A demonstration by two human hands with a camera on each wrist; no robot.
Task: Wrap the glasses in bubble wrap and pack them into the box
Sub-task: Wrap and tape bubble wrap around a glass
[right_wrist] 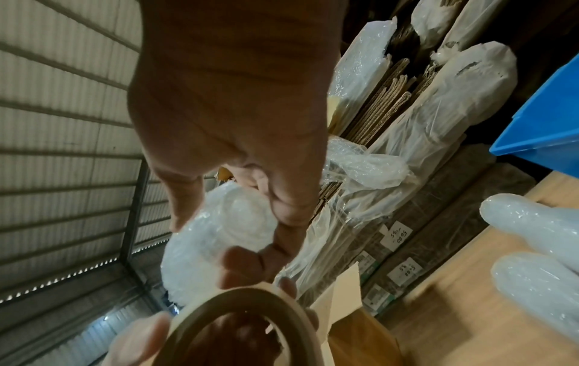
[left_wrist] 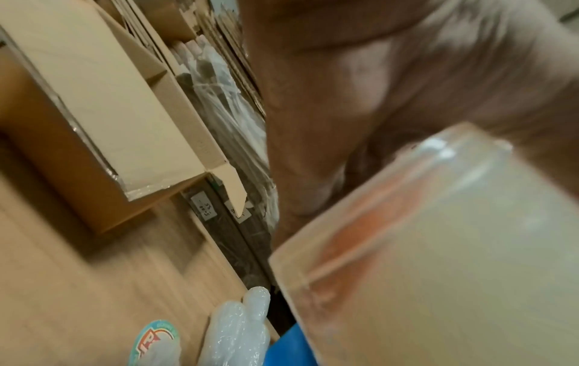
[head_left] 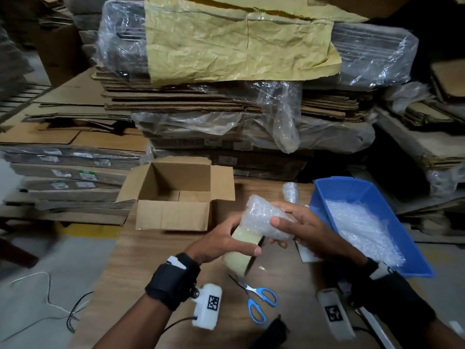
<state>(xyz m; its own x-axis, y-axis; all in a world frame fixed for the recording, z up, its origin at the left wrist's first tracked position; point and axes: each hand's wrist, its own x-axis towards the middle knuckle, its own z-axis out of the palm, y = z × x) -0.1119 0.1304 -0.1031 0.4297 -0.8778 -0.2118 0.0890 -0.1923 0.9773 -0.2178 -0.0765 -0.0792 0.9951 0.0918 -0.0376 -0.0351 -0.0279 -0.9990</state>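
Dim warehouse light w/ dark far-right corners in head view; glare on plastic wrap (head_left: 276, 114). Edges bend, left side smeared. Left wrist view: tape roll (left_wrist: 438, 260) close, out of focus. Right wrist view: blurred near bottom; box (head_left: 173, 197) casts soft shadow.

Handwritten digits on small white labels (right_wrist: 397, 234) stuck to the dark cardboard bundles (right_wrist: 445, 222) behind the table, seen sideways from the right wrist; on the upper one, roughly "50 80" with a second line like "1.55"; on a lower label (right_wrist: 404, 271), roughly "5-80" and "95", not certain; similar white label (left_wrist: 204, 207) in the left wrist view, with sideways digits like "5-88" and "5.05", blurred; round colourful sticker (left_wrist: 155, 343) on the table with large letters, not legible; black-and-white square code tags (head_left: 213, 302) on the white wrist devices, pattern only, no letters; green-and-white labels (head_left: 86, 175) on flat cartons at left, too small to read.
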